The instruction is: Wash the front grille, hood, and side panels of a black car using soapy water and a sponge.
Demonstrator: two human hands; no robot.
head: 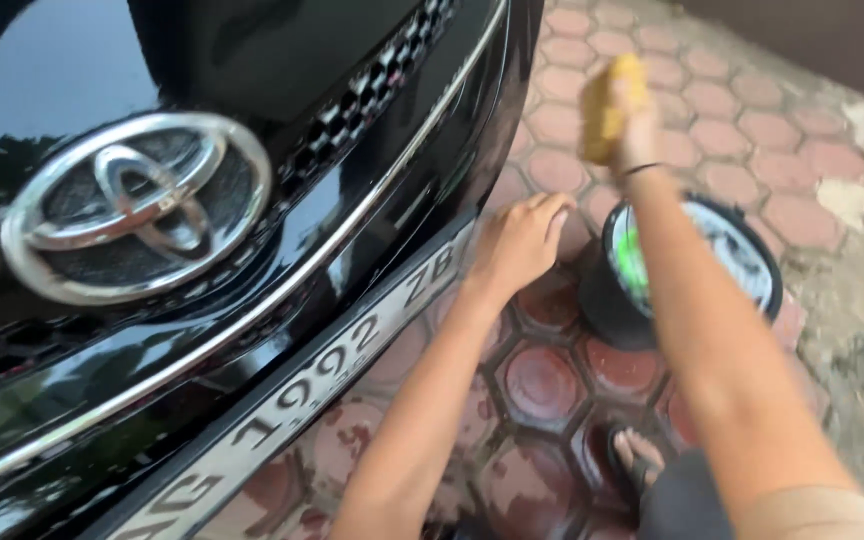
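My right hand (634,128) is raised over the paving, gripping a yellow sponge (607,105); a dark band circles its wrist. Below it stands a black bucket (602,290) with foamy water and something green inside. My left hand (520,240) rests with fingers curled against the lower edge of the black car's front bumper (422,200), beside the white number plate (292,400). A chrome oval emblem (137,205) sits on the grille at the left.
Red hexagonal paving stones (542,380), wet near the car, cover the ground. A foot in a sandal (637,460) shows at the bottom. Rough grey concrete (862,300) borders the paving on the right.
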